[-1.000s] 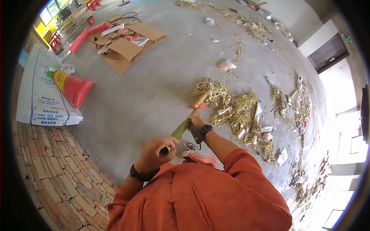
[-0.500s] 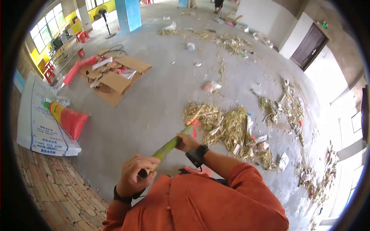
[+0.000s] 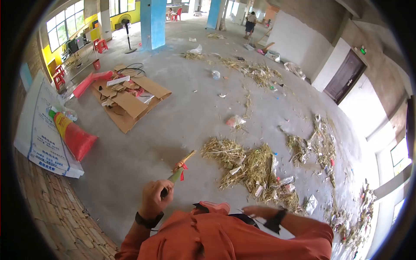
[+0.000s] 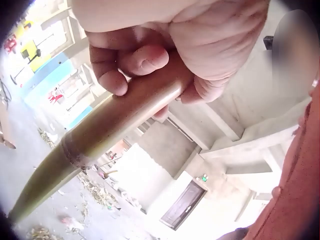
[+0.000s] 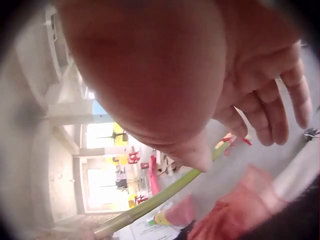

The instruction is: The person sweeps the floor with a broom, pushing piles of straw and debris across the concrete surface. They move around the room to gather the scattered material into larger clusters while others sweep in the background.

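Observation:
My left hand [image 3: 154, 198] grips a green bamboo pole [image 3: 176, 175] near its hollow end, fingers and thumb wrapped round it. In the left wrist view the same bamboo pole [image 4: 105, 122] slants down to the left from the palm, with a ring-like joint partway along. A red strip [image 3: 182, 171] is tied near the pole's far end, where a tan tip [image 3: 189, 156] sticks out. My right hand [image 3: 261, 211] is off the pole, low in front of my body. Its fingers [image 5: 267, 112] hang loosely extended in the right wrist view, holding nothing.
A straw pile [image 3: 247, 167] mixed with litter lies ahead on the concrete floor. Flattened cardboard [image 3: 130, 104] with scraps is further left. A red bag [image 3: 76, 138] leans on white wrapped boards [image 3: 41, 130], beside a brick surface [image 3: 56, 208]. A distant person [image 3: 250, 24] stands at the back.
My right hand has let go of the bamboo pole and moved right, toward my body. The left hand keeps its grip, and the pole's tip has swung left, away from the straw. The view has tilted up.

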Tool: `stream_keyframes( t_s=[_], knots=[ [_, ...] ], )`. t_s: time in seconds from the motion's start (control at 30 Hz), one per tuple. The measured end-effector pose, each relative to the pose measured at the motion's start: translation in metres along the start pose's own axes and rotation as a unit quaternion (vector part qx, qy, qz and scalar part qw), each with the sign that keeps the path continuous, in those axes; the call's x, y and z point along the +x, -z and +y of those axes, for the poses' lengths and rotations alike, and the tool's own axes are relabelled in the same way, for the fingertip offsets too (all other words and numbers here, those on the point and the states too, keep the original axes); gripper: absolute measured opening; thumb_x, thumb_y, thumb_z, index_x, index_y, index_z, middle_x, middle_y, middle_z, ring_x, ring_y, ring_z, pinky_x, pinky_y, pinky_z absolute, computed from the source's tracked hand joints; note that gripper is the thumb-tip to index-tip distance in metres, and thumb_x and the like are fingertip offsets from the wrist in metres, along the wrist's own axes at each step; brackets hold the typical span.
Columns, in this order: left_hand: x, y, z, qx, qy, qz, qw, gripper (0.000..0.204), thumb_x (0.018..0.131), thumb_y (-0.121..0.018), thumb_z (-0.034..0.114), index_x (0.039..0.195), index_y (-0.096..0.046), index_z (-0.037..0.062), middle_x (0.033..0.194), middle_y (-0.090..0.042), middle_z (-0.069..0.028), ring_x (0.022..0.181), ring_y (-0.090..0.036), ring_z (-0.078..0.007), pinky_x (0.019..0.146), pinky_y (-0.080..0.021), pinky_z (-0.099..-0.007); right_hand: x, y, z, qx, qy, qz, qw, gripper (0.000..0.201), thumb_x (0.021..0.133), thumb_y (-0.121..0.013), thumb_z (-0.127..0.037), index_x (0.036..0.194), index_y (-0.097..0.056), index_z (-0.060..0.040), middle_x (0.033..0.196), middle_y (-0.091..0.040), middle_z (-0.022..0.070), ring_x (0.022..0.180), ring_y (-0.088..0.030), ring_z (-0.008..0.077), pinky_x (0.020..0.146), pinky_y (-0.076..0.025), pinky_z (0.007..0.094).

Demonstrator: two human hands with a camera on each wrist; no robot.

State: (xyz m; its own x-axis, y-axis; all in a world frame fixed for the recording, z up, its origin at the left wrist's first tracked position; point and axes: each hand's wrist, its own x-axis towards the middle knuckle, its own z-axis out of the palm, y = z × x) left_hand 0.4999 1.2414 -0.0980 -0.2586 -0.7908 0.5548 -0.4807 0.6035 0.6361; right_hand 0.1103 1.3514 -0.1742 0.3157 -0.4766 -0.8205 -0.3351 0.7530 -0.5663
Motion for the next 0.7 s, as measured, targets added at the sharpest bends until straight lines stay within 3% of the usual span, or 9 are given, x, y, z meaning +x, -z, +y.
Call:
stream_keyframes(
  t_s=[0.03, 0.1, 0.13, 0.2, 0.3, 0.33, 0.4, 0.53, 0.7],
  knots=[
    [-0.002, 0.000, 0.000, 0.028, -0.013, -0.007, 1.000, 0.016, 0.068, -0.060, -0.001, 0.078, -0.051, 0.0076, 0.077, -0.061, -0.0039, 0.063, -0.056, -0.0238, 0.057, -0.043, -0.0321, -0.008, -0.008, 0.014, 0.008, 0.009, -0.022, 1.000, 0.058, 0.088, -0.043, -0.047, 0.126, -0.040, -0.0031, 0.125, -0.045, 0.0085, 0.115, -0.040, 0.0177, 0.095, -0.033, 0.0378],
    [-0.005, -0.003, -0.001, 0.053, -0.028, -0.013, 0.998, 0.015, 0.069, -0.059, 0.000, 0.079, -0.051, 0.0074, 0.078, -0.062, -0.0039, 0.063, -0.056, -0.0246, 0.059, -0.043, -0.0328, -0.005, -0.025, 0.055, -0.055, 0.208, 0.094, 0.972, 0.048, 0.093, -0.034, -0.039, 0.122, -0.043, -0.0011, 0.123, -0.047, 0.0107, 0.113, -0.042, 0.0184, 0.096, -0.032, 0.0361],
    [-0.006, -0.005, -0.002, 0.084, -0.046, 0.021, 0.995, 0.014, 0.069, -0.058, 0.000, 0.079, -0.051, 0.0078, 0.077, -0.062, -0.0035, 0.063, -0.056, -0.0241, 0.061, -0.043, -0.0340, -0.009, -0.036, 0.060, -0.053, 0.209, 0.097, 0.972, 0.048, 0.093, -0.034, -0.039, 0.122, -0.043, -0.0011, 0.123, -0.047, 0.0107, 0.113, -0.042, 0.0184, 0.096, -0.032, 0.0361],
    [-0.003, -0.006, -0.002, 0.114, -0.067, 0.055, 0.990, 0.013, 0.069, -0.057, 0.001, 0.078, -0.051, 0.0082, 0.077, -0.061, -0.0031, 0.064, -0.057, -0.0236, 0.063, -0.043, -0.0351, -0.020, -0.056, 0.067, -0.090, 0.305, 0.227, 0.921, 0.037, 0.095, -0.033, -0.026, 0.122, -0.040, -0.0025, 0.123, -0.047, 0.0153, 0.111, -0.046, 0.0236, 0.097, -0.033, 0.0356],
    [0.003, -0.005, 0.000, 0.168, -0.105, 0.092, 0.976, 0.011, 0.070, -0.054, 0.002, 0.079, -0.050, 0.0079, 0.075, -0.061, -0.0032, 0.064, -0.056, -0.0242, 0.068, -0.044, -0.0380, -0.017, -0.055, 0.080, -0.162, 0.372, 0.253, 0.878, 0.033, 0.092, -0.044, -0.018, 0.123, -0.038, -0.0081, 0.123, -0.047, 0.0184, 0.113, -0.047, 0.0308, 0.098, -0.035, 0.0376],
    [0.003, -0.007, -0.004, 0.130, -0.111, 0.096, 0.981, 0.012, 0.070, -0.053, 0.001, 0.079, -0.049, 0.0075, 0.074, -0.060, -0.0036, 0.064, -0.056, -0.0244, 0.069, -0.044, -0.0382, -0.013, -0.054, 0.084, -0.160, 0.373, 0.254, 0.878, 0.033, 0.092, -0.044, -0.018, 0.123, -0.038, -0.0081, 0.123, -0.047, 0.0184, 0.113, -0.047, 0.0308, 0.098, -0.035, 0.0376],
    [0.000, -0.013, -0.012, 0.093, -0.118, 0.100, 0.984, 0.012, 0.070, -0.053, 0.000, 0.079, -0.048, 0.0071, 0.074, -0.060, -0.0041, 0.064, -0.056, -0.0245, 0.070, -0.045, -0.0385, -0.003, -0.049, 0.089, -0.178, 0.467, 0.206, 0.841, 0.039, 0.087, -0.050, -0.010, 0.123, -0.035, -0.0124, 0.125, -0.045, 0.0210, 0.119, -0.042, 0.0366, 0.099, -0.034, 0.0396],
    [-0.003, -0.022, -0.018, 0.011, -0.123, 0.065, 0.990, 0.016, 0.069, -0.055, 0.001, 0.080, -0.047, 0.0077, 0.075, -0.059, -0.0031, 0.067, -0.058, -0.0231, 0.069, -0.046, -0.0361, -0.022, -0.064, 0.063, -0.176, 0.501, 0.225, 0.817, 0.044, 0.084, -0.055, -0.008, 0.123, -0.035, -0.0145, 0.127, -0.044, 0.0206, 0.122, -0.039, 0.0377, 0.100, -0.033, 0.0414],
    [-0.011, -0.026, -0.022, 0.008, -0.115, 0.065, 0.991, 0.016, 0.069, -0.055, 0.000, 0.080, -0.046, 0.0080, 0.075, -0.059, -0.0032, 0.067, -0.059, -0.0212, 0.067, -0.046, -0.0341, -0.001, -0.051, 0.087, -0.109, 0.432, 0.175, 0.878, 0.048, 0.080, -0.061, -0.010, 0.122, -0.036, -0.0155, 0.127, -0.043, 0.0213, 0.121, -0.039, 0.0374, 0.100, -0.032, 0.0402]
  ],
)
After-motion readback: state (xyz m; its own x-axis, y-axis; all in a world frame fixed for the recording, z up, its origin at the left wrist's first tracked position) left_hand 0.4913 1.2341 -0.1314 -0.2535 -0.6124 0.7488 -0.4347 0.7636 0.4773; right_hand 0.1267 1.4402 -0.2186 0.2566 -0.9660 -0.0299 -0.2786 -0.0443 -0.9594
